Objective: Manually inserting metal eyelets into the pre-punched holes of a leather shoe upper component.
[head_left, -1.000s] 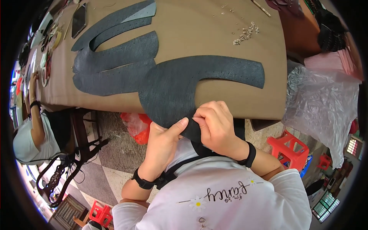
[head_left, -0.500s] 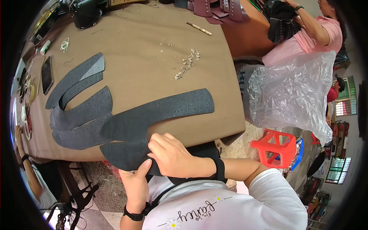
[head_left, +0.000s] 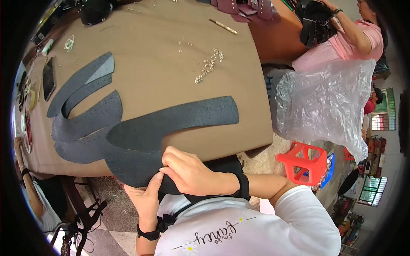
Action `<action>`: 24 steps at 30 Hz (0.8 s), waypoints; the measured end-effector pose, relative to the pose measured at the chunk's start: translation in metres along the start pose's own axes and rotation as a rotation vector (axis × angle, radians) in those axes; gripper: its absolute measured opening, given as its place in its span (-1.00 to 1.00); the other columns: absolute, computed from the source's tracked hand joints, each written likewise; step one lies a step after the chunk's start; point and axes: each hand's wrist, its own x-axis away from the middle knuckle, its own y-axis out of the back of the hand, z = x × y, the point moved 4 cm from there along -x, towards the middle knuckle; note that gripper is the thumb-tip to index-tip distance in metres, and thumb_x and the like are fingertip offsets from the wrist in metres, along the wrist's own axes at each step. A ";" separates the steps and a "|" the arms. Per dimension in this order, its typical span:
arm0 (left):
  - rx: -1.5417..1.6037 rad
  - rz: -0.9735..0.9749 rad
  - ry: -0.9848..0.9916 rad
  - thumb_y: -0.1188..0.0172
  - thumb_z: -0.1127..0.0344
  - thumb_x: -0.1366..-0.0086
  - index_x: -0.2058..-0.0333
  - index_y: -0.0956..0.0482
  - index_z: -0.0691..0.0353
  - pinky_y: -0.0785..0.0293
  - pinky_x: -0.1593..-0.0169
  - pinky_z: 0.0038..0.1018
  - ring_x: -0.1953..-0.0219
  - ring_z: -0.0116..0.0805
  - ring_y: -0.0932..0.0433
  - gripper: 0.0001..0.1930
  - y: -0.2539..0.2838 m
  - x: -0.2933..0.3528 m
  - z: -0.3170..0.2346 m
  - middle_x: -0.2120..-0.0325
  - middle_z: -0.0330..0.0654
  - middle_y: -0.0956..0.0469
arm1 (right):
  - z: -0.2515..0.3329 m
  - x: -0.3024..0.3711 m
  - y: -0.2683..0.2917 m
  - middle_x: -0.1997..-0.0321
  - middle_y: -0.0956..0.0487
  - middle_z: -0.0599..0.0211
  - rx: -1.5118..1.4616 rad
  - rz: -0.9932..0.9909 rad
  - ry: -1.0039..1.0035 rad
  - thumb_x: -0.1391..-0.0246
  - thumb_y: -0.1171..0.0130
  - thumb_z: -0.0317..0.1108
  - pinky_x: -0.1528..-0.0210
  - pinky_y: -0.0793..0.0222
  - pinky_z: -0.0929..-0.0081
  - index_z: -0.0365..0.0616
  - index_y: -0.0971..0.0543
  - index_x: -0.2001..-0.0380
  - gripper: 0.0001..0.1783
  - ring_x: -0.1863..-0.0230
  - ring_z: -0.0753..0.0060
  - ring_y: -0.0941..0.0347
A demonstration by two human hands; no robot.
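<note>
A curved dark grey leather piece with small holes along its edge lies partly on the table. Its near end hangs over the front edge, where both hands grip it. My left hand pinches that end from below, thumb on top. Close beside it, my right hand has its fingers bent and pressed on the same piece, the fingertips near my left thumb. Whether anything small sits between the fingers cannot be made out. More dark curved leather pieces overlap on the left, one with a pale grey patch.
Small silvery metal studs are scattered on the brown-covered table, near a pen. A phone lies at the left. Right of the table are a clear plastic bag, a red stool and a person in pink.
The view has shifted slightly. The near end of the leather piece lies a little flatter, its gap narrowed, and my left thumb now points more upward. Both hands keep their hold.
</note>
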 end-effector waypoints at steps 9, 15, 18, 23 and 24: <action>-0.017 -0.049 -0.055 -0.24 0.64 0.00 0.22 -0.51 0.41 -0.43 0.09 -0.52 0.24 -0.42 -0.53 -0.70 0.003 0.002 -0.007 0.26 -0.11 -0.56 | 0.001 -0.004 0.013 0.40 -0.32 0.14 -0.151 0.184 -0.079 -0.02 -0.08 -0.57 0.45 -0.23 0.30 -0.29 -0.33 0.43 -0.88 0.48 0.08 -0.29; -0.133 -0.114 -0.074 -0.20 0.67 0.03 0.25 -0.51 0.42 -0.43 0.11 -0.55 0.25 -0.45 -0.52 -0.71 -0.002 -0.002 -0.002 0.27 -0.14 -0.55 | 0.003 -0.002 0.003 0.45 -0.30 0.09 0.052 0.118 -0.010 0.06 -0.09 -0.57 0.47 -0.27 0.19 -0.32 -0.32 0.46 -0.86 0.48 -0.01 -0.33; -0.133 -0.125 -0.050 -0.17 0.67 0.03 0.30 -0.51 0.41 -0.43 0.15 -0.56 0.29 -0.48 -0.51 -0.75 -0.007 -0.008 0.003 0.32 -0.21 -0.54 | 0.004 -0.005 0.002 0.45 -0.30 0.07 0.116 0.060 0.016 0.08 -0.09 -0.57 0.48 -0.28 0.17 -0.33 -0.32 0.45 -0.85 0.50 -0.02 -0.33; -0.113 -0.097 -0.016 -0.16 0.62 -0.03 0.33 -0.54 0.38 -0.42 0.17 -0.56 0.29 -0.49 -0.51 -0.82 -0.009 -0.010 0.010 0.33 -0.23 -0.57 | -0.017 -0.041 0.086 0.57 -0.50 0.25 0.258 -0.044 -0.030 -0.03 -0.11 -0.47 0.47 -0.37 0.47 -0.21 -0.50 0.45 -0.96 0.54 0.37 -0.47; -0.068 -0.074 0.013 -0.17 0.60 -0.05 0.29 -0.54 0.39 -0.42 0.16 -0.55 0.28 -0.48 -0.52 -0.80 -0.008 -0.009 0.010 0.31 -0.21 -0.57 | -0.032 -0.050 0.117 0.55 -0.53 0.08 0.181 -0.141 -0.251 0.05 -0.10 -0.48 0.40 -0.39 0.38 -0.26 -0.51 0.49 -0.93 0.50 0.19 -0.49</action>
